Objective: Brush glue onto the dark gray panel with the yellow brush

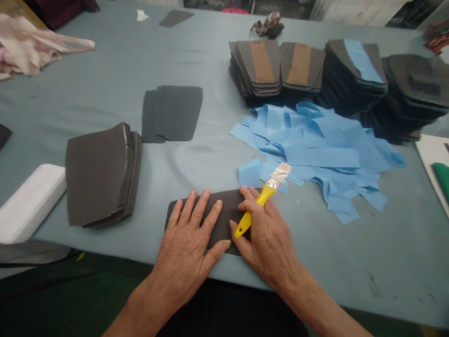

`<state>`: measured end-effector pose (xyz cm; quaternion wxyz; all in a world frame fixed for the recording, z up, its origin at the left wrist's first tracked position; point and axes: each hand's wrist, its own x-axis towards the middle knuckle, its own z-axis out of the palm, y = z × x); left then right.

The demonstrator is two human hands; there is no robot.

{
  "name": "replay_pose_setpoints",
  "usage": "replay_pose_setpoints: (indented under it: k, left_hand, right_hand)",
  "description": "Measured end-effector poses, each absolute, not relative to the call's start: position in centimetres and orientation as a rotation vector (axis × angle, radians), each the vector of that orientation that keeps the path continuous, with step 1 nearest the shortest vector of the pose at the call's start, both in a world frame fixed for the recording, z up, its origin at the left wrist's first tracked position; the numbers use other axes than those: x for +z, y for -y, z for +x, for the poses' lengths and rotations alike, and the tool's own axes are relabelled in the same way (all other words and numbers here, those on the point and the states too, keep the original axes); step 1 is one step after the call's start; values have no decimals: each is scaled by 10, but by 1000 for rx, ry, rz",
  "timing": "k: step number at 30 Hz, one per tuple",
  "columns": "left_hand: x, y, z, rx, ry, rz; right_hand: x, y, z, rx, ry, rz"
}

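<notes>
A dark brown-grey flat piece (226, 206) lies at the table's front edge under both of my hands. My left hand (191, 234) rests flat on its left part, fingers spread. My right hand (268, 234) grips a paintbrush (261, 199) with a yellow handle, its whitish bristles pointing away to the upper right, while some fingers touch the piece's right end. Just beyond the brush is a loose heap of light blue ribbed strips (322, 157). To the left stands a stack of similar dark pieces (98, 175), with pale marks along an edge.
Two flat dark pieces (178, 112) lie mid-table. Stacks of dark pieces (301, 68), some topped with brown or blue strips, line the back right. A white block (33, 201) sits at left, near pale cloth (26, 47). A crumpled brown item (268, 25) lies at the back.
</notes>
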<state>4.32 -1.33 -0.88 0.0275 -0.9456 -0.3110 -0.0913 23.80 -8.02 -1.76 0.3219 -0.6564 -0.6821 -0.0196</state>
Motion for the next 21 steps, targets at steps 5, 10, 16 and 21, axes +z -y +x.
replay_pose_setpoints:
  k: [5,10,16,21]
  left_hand:
    - [0,18,50,-294,1014,-2893]
    - [3,17,74,-334,1004,-2946]
    - [-7,13,88,-230,1000,-3073]
    - [-2,17,88,-194,1078,-3093]
  right_hand:
    - [-18,81,237,-10,1781,-1722]
    - [-21,82,235,17,1721,-1726]
    - [-25,82,235,-11,1718,-1724]
    - [-25,83,241,20,1742,-1700]
